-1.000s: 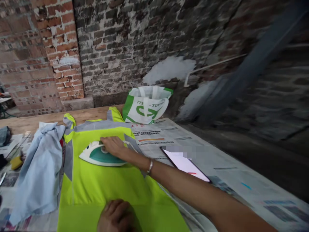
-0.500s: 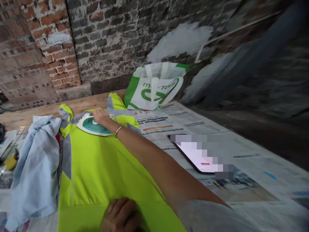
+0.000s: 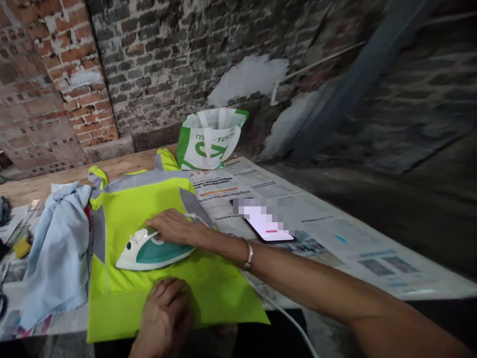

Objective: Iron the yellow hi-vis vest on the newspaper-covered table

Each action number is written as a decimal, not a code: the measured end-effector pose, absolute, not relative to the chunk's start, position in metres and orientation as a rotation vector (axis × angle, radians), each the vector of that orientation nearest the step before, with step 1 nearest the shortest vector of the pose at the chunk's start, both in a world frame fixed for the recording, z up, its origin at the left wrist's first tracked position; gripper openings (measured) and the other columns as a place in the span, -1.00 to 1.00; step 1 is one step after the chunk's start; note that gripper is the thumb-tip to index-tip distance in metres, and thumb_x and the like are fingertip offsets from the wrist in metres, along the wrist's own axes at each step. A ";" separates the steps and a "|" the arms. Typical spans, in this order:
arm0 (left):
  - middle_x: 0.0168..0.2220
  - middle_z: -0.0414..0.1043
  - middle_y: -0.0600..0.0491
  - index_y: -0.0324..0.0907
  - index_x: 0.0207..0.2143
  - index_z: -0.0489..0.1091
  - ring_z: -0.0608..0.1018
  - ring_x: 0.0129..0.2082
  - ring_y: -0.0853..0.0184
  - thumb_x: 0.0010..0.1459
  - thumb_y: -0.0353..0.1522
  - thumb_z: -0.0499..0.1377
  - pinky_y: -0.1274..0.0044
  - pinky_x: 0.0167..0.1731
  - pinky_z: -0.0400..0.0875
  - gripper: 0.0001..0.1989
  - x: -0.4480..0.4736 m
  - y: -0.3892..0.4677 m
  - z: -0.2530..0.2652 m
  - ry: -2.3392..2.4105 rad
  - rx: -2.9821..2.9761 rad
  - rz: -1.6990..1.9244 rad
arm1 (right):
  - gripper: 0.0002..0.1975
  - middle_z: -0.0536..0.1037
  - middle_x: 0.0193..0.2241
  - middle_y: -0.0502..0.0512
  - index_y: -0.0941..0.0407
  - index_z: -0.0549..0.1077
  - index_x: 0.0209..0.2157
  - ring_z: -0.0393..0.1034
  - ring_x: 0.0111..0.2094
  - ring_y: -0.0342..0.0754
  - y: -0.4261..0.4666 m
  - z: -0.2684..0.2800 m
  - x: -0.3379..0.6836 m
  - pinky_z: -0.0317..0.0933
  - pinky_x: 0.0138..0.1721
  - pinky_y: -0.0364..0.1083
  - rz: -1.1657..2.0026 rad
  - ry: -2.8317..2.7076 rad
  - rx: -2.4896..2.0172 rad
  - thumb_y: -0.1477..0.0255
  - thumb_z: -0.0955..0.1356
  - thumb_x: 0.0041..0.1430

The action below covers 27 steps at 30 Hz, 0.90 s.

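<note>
A neon yellow-green shirt (image 3: 130,214) with grey panels lies spread out, its hem towards me. My right hand (image 3: 171,226) is wrapped round the handle of a teal and white iron (image 3: 160,252), whose soleplate rests on the lower middle of the shirt. The iron's white cord (image 3: 292,323) passes under my right forearm and hangs off the near edge. At the hem, my left hand (image 3: 164,311) has its fingers curled down on the shirt fabric; the fingertips are hidden.
A crumpled light blue garment (image 3: 59,253) lies left of the shirt. On the newspaper-covered table (image 3: 316,191) a phone (image 3: 274,232) lies at the right. A green and white bag (image 3: 190,141) stands behind, before a brick wall (image 3: 160,64). A yellow object (image 3: 22,247) is far left.
My right hand has brought the iron from the shirt's upper part down towards the hem. The left hand stays at the hem, with more of it now showing. The view has shifted.
</note>
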<state>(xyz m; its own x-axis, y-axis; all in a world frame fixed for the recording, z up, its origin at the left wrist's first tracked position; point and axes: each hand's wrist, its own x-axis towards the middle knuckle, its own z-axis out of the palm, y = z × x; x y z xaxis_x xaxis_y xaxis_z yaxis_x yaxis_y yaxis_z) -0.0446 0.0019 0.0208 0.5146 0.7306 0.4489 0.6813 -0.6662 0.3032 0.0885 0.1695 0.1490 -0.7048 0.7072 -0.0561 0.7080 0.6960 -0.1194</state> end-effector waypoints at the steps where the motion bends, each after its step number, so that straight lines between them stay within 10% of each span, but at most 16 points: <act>1: 0.10 0.53 -0.09 -0.15 0.01 0.44 0.56 0.10 0.14 0.20 -0.47 0.21 0.20 0.08 0.55 -0.69 -0.045 0.002 0.021 1.241 2.660 0.831 | -0.69 0.69 -0.10 0.22 0.05 0.58 0.01 0.57 -0.03 0.12 0.162 0.149 0.090 0.28 -0.13 -0.06 -0.207 2.891 1.196 0.39 0.37 0.25; 17: 0.09 0.53 -0.12 -0.15 0.05 0.40 0.56 0.11 0.16 0.21 -0.48 0.17 0.24 0.09 0.54 -0.66 -0.041 0.003 0.026 1.236 2.663 0.825 | -0.57 0.64 -0.08 0.45 0.24 0.57 -0.01 0.55 0.00 0.14 0.263 0.138 0.046 0.33 -0.07 -0.02 -0.072 2.864 1.812 0.59 0.13 0.37; 27: 0.09 0.54 -0.07 -0.12 0.02 0.43 0.55 0.11 0.19 0.20 -0.41 0.24 0.29 0.11 0.51 -0.68 -0.041 0.000 0.025 1.254 2.621 0.838 | -0.68 0.66 -0.10 0.35 0.15 0.57 0.01 0.55 0.00 0.21 0.222 0.135 0.086 0.29 -0.10 -0.02 -0.110 2.867 1.470 0.37 0.35 0.28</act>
